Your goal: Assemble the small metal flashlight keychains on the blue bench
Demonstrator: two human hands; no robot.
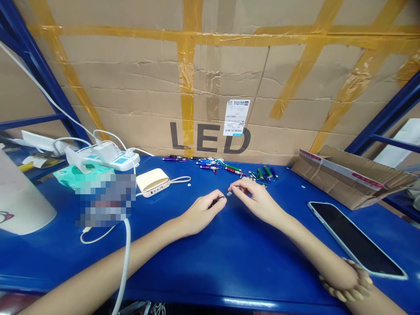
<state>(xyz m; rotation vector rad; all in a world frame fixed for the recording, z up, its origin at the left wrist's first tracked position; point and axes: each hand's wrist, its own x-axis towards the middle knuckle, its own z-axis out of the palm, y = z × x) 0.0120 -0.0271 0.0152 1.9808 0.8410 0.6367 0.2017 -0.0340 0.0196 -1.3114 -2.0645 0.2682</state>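
My left hand (201, 213) is closed around a small dark tube (216, 201), mostly hidden by the fingers. Just to its right, my right hand (257, 199) is bent with thumb and fingertips close together. What it pinches, if anything, I cannot make out. Small clear discs (229, 194) lie on the blue tabletop (210, 262) between the two hands. Beyond them are several slim metallic pen-like tubes with clips: purple ones (175, 159), a red one (233, 171) and green ones (260, 173). Small metal bits (254, 176) lie beside the green tubes.
A large taped carton (147, 96) marked LED stands behind the table. At left are a cream power bank (153, 183), a power strip (124, 160), a white cable (126, 258) and a white bin (22, 197). A phone (356, 240) and an open cardboard box (348, 175) sit right.
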